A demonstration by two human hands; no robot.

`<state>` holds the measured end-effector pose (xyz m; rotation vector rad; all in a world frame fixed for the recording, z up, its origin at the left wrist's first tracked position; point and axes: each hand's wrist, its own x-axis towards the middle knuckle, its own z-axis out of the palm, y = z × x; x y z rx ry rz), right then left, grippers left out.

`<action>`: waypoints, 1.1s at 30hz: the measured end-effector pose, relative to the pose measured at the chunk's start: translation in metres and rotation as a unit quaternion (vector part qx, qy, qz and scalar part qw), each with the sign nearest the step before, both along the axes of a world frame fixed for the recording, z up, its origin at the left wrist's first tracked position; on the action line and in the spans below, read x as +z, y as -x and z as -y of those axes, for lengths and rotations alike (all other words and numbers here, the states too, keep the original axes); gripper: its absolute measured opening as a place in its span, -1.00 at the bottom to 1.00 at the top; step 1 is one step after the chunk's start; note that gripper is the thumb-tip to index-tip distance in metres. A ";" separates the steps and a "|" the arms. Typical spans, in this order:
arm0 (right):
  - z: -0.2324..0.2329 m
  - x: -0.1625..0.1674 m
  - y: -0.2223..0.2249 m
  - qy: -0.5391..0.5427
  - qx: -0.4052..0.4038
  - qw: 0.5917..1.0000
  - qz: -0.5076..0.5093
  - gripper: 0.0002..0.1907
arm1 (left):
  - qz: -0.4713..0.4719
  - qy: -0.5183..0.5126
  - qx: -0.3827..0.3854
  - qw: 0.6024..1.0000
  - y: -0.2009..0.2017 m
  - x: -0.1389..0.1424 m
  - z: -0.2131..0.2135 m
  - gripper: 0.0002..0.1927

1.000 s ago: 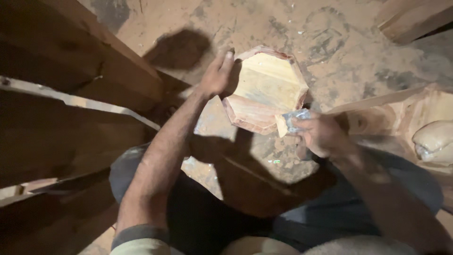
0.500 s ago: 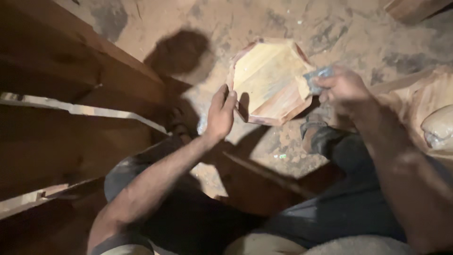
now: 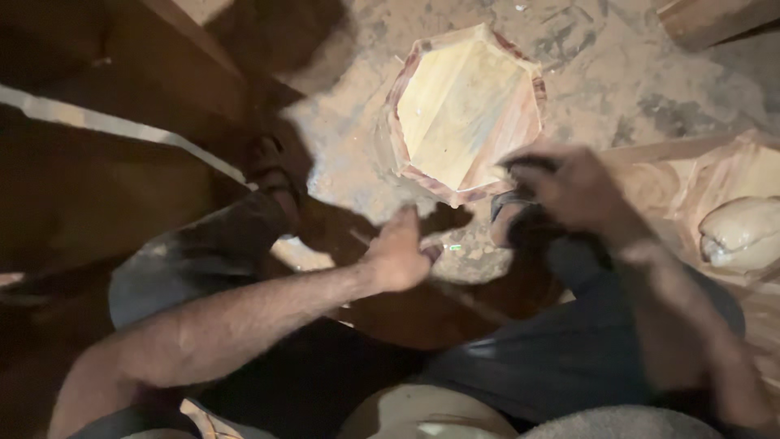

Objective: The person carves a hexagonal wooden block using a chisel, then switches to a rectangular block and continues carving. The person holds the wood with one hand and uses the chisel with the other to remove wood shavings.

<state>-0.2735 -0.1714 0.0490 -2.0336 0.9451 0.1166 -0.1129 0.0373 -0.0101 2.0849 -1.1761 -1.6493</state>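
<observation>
Octagonal wooden piece [image 3: 465, 114], pale-faced with a reddish rim, lying on the dusty floor [image 3: 617, 73] just beyond both hands. Left hand [image 3: 400, 256] below its lower edge, apart from it, fingers loosely curled and holding nothing visible. Right hand [image 3: 573, 185] at its lower right corner, blurred; whether it grips anything cannot be told. Pale sack [image 3: 743, 232] in a wooden frame lies to the right of the right hand. Dark wooden planks [image 3: 114, 106] stand left of the left hand.

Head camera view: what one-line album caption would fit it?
Seated person's left hand and blurred right hand hover near an octagonal wooden piece on a dusty floor.
</observation>
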 end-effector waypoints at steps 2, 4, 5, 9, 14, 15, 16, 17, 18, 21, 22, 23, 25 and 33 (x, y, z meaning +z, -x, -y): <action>-0.012 -0.002 0.002 0.060 0.062 0.995 0.050 -0.77 | 0.016 -0.056 -0.198 0.978 0.004 0.006 -0.004 -0.30; -0.018 -0.009 0.005 0.127 0.115 0.977 0.128 -0.77 | 0.055 -0.034 -0.341 0.938 0.006 0.008 -0.007 -0.36; -0.019 -0.013 0.007 0.159 0.148 0.966 0.139 -0.65 | 0.085 0.012 -0.383 0.920 0.007 0.006 -0.008 -0.33; -0.034 -0.033 0.012 0.298 0.217 0.919 0.141 -0.55 | 0.204 0.176 -0.445 0.854 0.010 -0.014 0.006 -0.36; -0.044 -0.037 0.025 0.299 0.215 0.916 0.160 -0.47 | 0.260 0.244 -0.370 0.858 0.015 -0.043 0.034 -0.40; -0.041 -0.036 0.027 0.286 0.220 0.916 0.173 -0.47 | 0.260 0.254 -0.344 0.866 0.016 -0.046 0.037 -0.49; -0.037 -0.035 0.029 0.275 0.224 0.916 0.188 -0.48 | 0.263 0.239 -0.360 0.863 0.018 -0.047 0.039 -0.49; -0.032 -0.034 0.029 0.256 0.220 0.924 0.179 -0.47 | 0.268 0.223 -0.377 0.858 0.019 -0.047 0.041 -0.49; -0.029 -0.034 0.029 0.235 0.214 0.933 0.170 -0.46 | 0.272 0.206 -0.395 0.853 0.020 -0.046 0.041 -0.48; -0.027 -0.036 0.029 0.280 0.188 0.927 0.163 -0.43 | 0.276 0.210 -0.385 0.855 0.021 -0.041 0.041 -0.49; -0.028 -0.036 0.028 0.311 0.183 0.918 0.163 -0.43 | 0.278 0.200 -0.394 0.853 0.021 -0.039 0.041 -0.41; -0.028 -0.037 0.027 0.305 0.189 0.920 0.158 -0.42 | 0.278 0.189 -0.402 0.852 0.020 -0.037 0.041 -0.33; -0.029 -0.035 0.025 0.297 0.199 0.922 0.152 -0.42 | 0.275 0.174 -0.420 0.847 0.019 -0.034 0.041 -0.30; -0.033 -0.020 0.011 0.247 0.198 0.937 0.149 -0.42 | 0.293 0.188 -0.424 0.836 0.021 -0.035 0.041 -0.23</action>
